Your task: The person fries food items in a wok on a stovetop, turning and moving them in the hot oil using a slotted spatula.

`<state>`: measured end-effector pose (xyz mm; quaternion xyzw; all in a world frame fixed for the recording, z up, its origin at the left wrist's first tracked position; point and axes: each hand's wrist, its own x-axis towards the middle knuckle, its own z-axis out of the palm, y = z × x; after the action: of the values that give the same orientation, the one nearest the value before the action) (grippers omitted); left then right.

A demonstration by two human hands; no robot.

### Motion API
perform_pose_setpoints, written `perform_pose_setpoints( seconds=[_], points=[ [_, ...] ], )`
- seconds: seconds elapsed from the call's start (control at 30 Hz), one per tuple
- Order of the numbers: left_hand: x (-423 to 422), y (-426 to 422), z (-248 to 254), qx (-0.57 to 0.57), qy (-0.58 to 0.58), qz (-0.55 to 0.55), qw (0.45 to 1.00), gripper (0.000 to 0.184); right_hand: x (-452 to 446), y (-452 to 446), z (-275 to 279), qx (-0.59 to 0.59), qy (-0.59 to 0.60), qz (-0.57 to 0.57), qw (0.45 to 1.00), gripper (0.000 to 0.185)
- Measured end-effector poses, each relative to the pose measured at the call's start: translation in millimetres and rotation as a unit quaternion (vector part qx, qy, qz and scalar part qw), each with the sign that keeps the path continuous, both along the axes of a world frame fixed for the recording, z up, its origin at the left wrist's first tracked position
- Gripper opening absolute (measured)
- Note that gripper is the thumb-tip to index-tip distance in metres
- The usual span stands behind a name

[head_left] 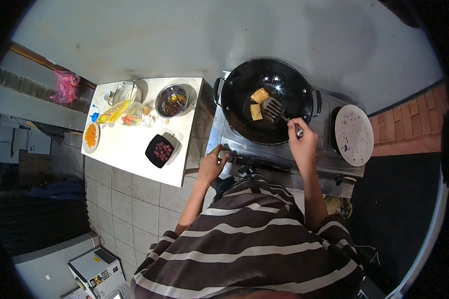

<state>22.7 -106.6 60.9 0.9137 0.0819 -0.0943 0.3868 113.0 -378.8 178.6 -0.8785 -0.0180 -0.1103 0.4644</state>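
My right hand (303,139) is closed around the handle of a slotted spatula (273,108). The spatula's head lies inside a black two-handled wok (239,127), beside two golden-brown pieces of food. One piece (259,95) is farther back, and the other piece (256,112) sits nearer to me. Oil glistens on the wok's bottom. At the front left corner of the metal stove (215,130), my left hand (213,165) has its thumb and forefinger apart near the dark front fittings. It holds nothing that I can see.
An oval plate (354,134) with purple bits lies right of the wok. On the white table (127,162) are a black bowl (159,151) of dark red pieces, a steel bowl (171,101), a yellow packet (115,110) and a plate of orange shreds (90,136).
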Motion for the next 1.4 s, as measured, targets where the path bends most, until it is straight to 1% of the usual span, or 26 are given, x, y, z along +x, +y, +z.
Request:
perform_pose_setpoints(
  seconds=[0.07,0.13,0.23,0.37,0.43,0.57,0.63,0.67,0.73,0.83,1.07,1.13,1.23,1.4],
  points=[
    [-2,-2,7,-0.017,-0.011,-0.002,1.0,0.051,2,0,-5,0.009,0.009,-0.004,1.0,0.013],
    [-3,-2,8,-0.014,-0.017,0.004,1.0,0.049,5,-1,-14,0.04,0.011,-0.009,0.999,0.014],
    [-4,-1,4,-0.018,-0.025,0.011,0.999,0.047,7,-3,-23,0.054,0.032,-0.01,0.998,0.014],
    [0,-1,11,-0.035,-0.017,0.008,0.999,0.043,12,4,-29,0.043,0.015,-0.017,0.999,0.014],
    [3,-1,16,-0.032,-0.009,0.002,0.999,0.041,13,6,-34,0.059,-0.008,-0.022,0.998,0.013],
    [5,3,17,-0.02,-0.008,-0.003,1.0,0.035,9,4,-34,0.055,-0.004,-0.028,0.998,0.013],
    [5,4,21,-0.023,0.002,-0.007,1.0,0.035,5,3,-35,0.126,0.04,-0.035,0.991,0.014],
    [6,5,22,-0.027,0.01,-0.008,1.0,0.034,4,2,-33,0.125,0.04,-0.038,0.991,0.014],
    [6,7,18,-0.031,0.002,-0.013,0.999,0.034,-1,1,-21,0.183,0.082,-0.05,0.979,0.015],
    [6,9,20,-0.035,-0.001,-0.017,0.999,0.034,-6,-1,-19,0.197,0.075,-0.057,0.976,0.016],
    [8,13,15,-0.034,0.016,-0.019,0.999,0.036,-19,-2,-9,0.169,0.071,-0.045,0.982,0.015],
    [8,14,15,-0.034,0.018,-0.022,0.999,0.037,-21,-1,-8,0.138,0.036,-0.027,0.989,0.013],
    [10,15,15,-0.032,0.019,-0.024,0.999,0.037,-23,-1,-7,0.111,0.032,-0.018,0.993,0.012],
    [12,14,20,-0.04,0.026,-0.024,0.999,0.035,-25,-5,-5,0.103,0.036,-0.02,0.994,0.012]
  ],
)
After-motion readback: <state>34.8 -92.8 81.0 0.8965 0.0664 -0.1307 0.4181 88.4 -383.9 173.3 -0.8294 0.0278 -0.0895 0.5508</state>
